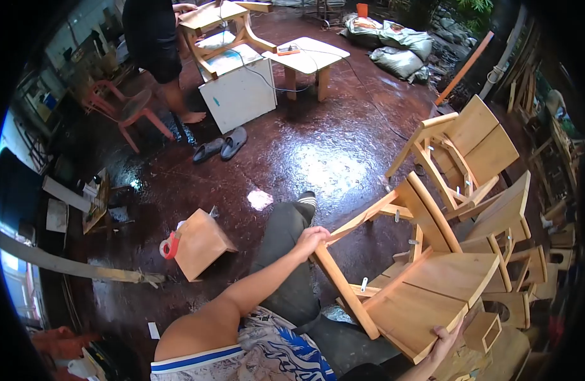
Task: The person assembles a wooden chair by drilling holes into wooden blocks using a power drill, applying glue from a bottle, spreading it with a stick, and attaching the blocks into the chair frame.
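A light wooden chair (426, 276) lies tipped across my lap, its legs and frame facing up and to the left. My left hand (312, 241) is closed around the corner of its frame, where a leg meets a rail. Lower right, my right hand (443, 343) grips the edge of the chair's wide two-board panel, thumb on the near face. Small metal brackets (365, 284) show on the inner rails. The fingers under the panel are hidden.
More wooden chairs (489, 143) are piled to my right. A wooden box (203, 244) with red tape (170, 245) stands on the wet floor at left. Ahead, another person (154, 47) stands by a white cabinet (238, 95), a low table (308, 54) and a red chair (128, 108). Slippers (234, 143) lie nearby.
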### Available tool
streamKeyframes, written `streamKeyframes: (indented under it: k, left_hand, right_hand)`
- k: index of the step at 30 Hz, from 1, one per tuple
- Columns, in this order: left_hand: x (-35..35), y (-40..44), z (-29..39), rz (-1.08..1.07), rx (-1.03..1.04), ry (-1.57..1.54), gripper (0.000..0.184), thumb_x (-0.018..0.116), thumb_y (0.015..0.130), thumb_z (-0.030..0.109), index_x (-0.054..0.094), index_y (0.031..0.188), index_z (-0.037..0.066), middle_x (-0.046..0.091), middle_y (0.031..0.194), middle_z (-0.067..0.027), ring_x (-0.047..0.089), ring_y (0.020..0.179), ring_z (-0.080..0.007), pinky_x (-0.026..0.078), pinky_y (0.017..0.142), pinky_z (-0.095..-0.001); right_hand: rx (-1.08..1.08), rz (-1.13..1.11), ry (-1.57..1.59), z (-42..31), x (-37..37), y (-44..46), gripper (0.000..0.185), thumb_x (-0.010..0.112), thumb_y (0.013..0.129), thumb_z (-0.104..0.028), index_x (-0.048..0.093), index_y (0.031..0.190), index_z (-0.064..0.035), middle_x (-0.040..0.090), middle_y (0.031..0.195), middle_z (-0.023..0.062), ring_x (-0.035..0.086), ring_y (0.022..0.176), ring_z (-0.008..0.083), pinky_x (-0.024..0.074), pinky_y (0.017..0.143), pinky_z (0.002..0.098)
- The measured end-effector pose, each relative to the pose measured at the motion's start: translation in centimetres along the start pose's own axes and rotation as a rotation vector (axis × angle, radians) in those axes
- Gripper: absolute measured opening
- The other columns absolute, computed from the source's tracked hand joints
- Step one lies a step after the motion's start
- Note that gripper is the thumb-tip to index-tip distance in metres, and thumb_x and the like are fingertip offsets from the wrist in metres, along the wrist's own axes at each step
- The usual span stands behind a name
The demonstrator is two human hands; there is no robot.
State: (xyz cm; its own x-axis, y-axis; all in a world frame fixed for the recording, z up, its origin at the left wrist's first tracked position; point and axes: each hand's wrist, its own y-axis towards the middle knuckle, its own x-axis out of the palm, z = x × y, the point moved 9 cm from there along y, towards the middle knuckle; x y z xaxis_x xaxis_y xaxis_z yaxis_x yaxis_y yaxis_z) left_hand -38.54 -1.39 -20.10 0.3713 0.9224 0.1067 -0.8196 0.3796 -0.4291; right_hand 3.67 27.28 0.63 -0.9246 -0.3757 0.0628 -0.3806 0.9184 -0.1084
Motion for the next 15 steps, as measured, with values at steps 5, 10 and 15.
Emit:
streamKeyframes:
  k: [5,10,15]
  left_hand:
    - [3.9,-0.1,2.9,-0.5,0.143,0.285,0.018,0.06,0.089,0.013,0.073,0.093,0.002,0.065,0.076,-0.0022,0.059,0.072,-0.0089,0.045,0.067,-0.0249]
    - [3.1,0.3,1.4,-0.322,0.275,0.314,0.022,0.063,0.093,0.02,0.074,0.091,0.002,0.07,0.074,-0.0044,0.065,0.065,-0.0103,0.051,0.063,-0.0266]
    - [0.8,-0.2,2.4,-0.232,0.275,0.336,0.025,0.063,0.092,0.024,0.073,0.09,0.001,0.071,0.074,-0.007,0.067,0.06,-0.0129,0.051,0.057,-0.028]
  right_hand:
    - [-0.014,0.041,-0.122,0.2,-0.8,0.0,0.093,0.056,0.056,-0.001,0.038,0.148,-0.0012,0.054,0.129,0.0112,0.054,0.112,0.0248,0.0427,0.098,0.0309]
    - [-0.025,0.02,-0.096,-0.6,0.1,-0.2,0.092,0.055,0.055,0.002,0.041,0.145,0.0002,0.056,0.129,0.011,0.055,0.116,0.0249,0.0461,0.098,0.032]
    - [-0.009,0.034,-0.088,-2.1,2.7,-0.3,0.097,0.054,0.053,0.009,0.036,0.148,0.0,0.06,0.124,0.014,0.062,0.105,0.0256,0.0534,0.085,0.0318]
